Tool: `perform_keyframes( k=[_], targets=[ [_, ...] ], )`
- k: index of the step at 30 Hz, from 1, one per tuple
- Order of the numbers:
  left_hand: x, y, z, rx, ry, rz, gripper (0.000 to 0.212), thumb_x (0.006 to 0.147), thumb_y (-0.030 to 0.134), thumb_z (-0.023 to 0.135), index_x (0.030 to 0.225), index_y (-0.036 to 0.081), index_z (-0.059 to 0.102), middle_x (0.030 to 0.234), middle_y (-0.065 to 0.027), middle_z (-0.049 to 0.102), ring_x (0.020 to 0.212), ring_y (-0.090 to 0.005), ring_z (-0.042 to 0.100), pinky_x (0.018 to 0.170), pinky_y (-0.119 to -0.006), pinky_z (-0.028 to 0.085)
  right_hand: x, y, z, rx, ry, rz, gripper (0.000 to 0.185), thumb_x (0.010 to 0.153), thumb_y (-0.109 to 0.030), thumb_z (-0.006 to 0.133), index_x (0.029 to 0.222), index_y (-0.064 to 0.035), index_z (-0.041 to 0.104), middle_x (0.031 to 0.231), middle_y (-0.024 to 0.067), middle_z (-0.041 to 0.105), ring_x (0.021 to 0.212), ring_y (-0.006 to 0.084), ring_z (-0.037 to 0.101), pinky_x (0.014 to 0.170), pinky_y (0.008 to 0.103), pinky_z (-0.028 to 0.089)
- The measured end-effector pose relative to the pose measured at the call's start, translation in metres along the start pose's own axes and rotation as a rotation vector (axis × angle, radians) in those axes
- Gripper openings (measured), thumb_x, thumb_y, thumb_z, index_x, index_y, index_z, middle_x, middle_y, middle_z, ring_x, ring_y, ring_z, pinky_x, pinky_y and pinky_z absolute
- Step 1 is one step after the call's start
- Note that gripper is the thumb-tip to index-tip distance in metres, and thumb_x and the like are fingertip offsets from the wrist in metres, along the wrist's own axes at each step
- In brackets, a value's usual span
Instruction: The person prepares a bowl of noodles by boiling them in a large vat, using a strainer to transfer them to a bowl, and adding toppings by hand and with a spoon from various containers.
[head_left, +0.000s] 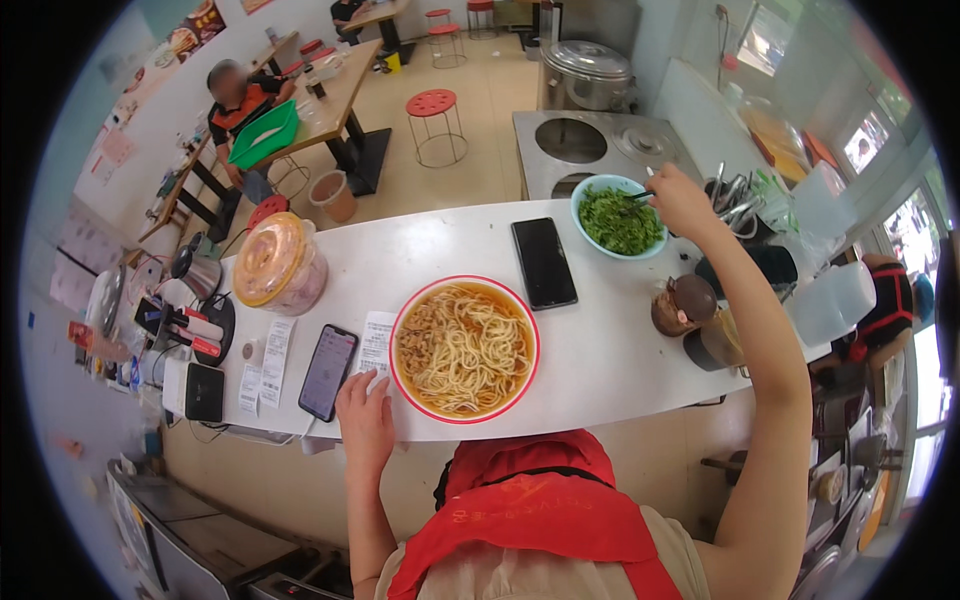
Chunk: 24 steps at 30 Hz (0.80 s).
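A round white bowl with a red rim (537, 352) stands before me on the counter. It holds noodles (480, 360) in brown broth, with minced meat (421, 337) on the left side. My left hand (366, 412) rests at the counter's front edge, left of this bowl, fingers slightly apart on or beside a printed receipt (377, 337). At the far right my right hand (681, 201) grips the black handle of a utensil (639, 196). Its working end is among chopped green herbs (616, 225) in a light blue bowl (581, 189).
A black phone (544, 262) lies between the bowls; a lit phone (328, 373) is near my left hand. Lidded tub (279, 262) stands back left. Jars (681, 304) sit under my right forearm. Across the counter are a steel stove (534, 150) and a seated person (240, 97).
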<state>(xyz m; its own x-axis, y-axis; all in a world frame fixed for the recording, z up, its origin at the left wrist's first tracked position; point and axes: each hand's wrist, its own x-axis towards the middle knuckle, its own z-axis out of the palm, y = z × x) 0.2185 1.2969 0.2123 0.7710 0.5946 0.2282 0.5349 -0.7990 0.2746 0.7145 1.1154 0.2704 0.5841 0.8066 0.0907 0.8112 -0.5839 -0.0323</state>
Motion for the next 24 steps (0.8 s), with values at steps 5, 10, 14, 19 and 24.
perform_keyframes(
  k=[5,10,14,19,24],
  targets=[
    [-0.001,0.001,0.0,0.011,-0.032,-0.006,0.03,0.079,0.001,0.059,0.108,0.004,0.059,0.119,-0.0113,0.054,0.116,-0.0336,0.044,0.098,-0.045,0.035,-0.001,0.014,0.032,-0.099,0.026,-0.008,0.012,0.078,-0.01,0.063,0.088,-0.0047,0.067,0.096,0.0137,0.059,0.089,0.0317,0.059,0.076,0.0428,0.048],
    [-0.011,-0.005,-0.003,0.023,-0.023,-0.063,0.028,0.079,0.0,0.057,0.107,0.004,0.06,0.12,-0.0116,0.053,0.116,-0.0341,0.044,0.098,-0.045,0.035,-0.001,0.019,0.016,0.127,0.141,-0.015,0.012,0.08,-0.011,0.06,0.085,-0.0035,0.068,0.091,0.0138,0.059,0.089,0.0326,0.058,0.076,0.0418,0.047],
    [-0.012,-0.006,-0.001,0.019,-0.018,-0.07,0.027,0.081,-0.001,0.056,0.108,0.003,0.059,0.12,-0.0113,0.053,0.116,-0.0343,0.043,0.097,-0.045,0.035,-0.013,0.02,-0.005,0.144,0.15,-0.001,0.014,0.083,-0.012,0.058,0.087,-0.0027,0.067,0.089,0.0141,0.059,0.089,0.0327,0.057,0.077,0.0416,0.045],
    [-0.007,-0.003,-0.001,0.0,0.011,-0.054,0.028,0.08,-0.001,0.055,0.108,0.004,0.059,0.12,-0.0114,0.053,0.116,-0.0346,0.043,0.097,-0.046,0.035,-0.025,0.006,-0.03,0.288,0.253,0.015,0.014,0.083,-0.011,0.058,0.091,-0.0027,0.066,0.09,0.013,0.059,0.087,0.0323,0.057,0.076,0.0392,0.045],
    [0.002,-0.001,-0.002,-0.027,0.022,-0.069,0.029,0.079,-0.002,0.056,0.107,0.004,0.059,0.119,-0.0118,0.055,0.115,-0.0347,0.045,0.098,-0.045,0.034,-0.045,-0.08,-0.06,0.499,0.221,-0.175,0.014,0.082,-0.004,0.058,0.095,-0.0014,0.062,0.089,0.0111,0.057,0.079,0.0268,0.056,0.072,0.0323,0.044]
  ],
)
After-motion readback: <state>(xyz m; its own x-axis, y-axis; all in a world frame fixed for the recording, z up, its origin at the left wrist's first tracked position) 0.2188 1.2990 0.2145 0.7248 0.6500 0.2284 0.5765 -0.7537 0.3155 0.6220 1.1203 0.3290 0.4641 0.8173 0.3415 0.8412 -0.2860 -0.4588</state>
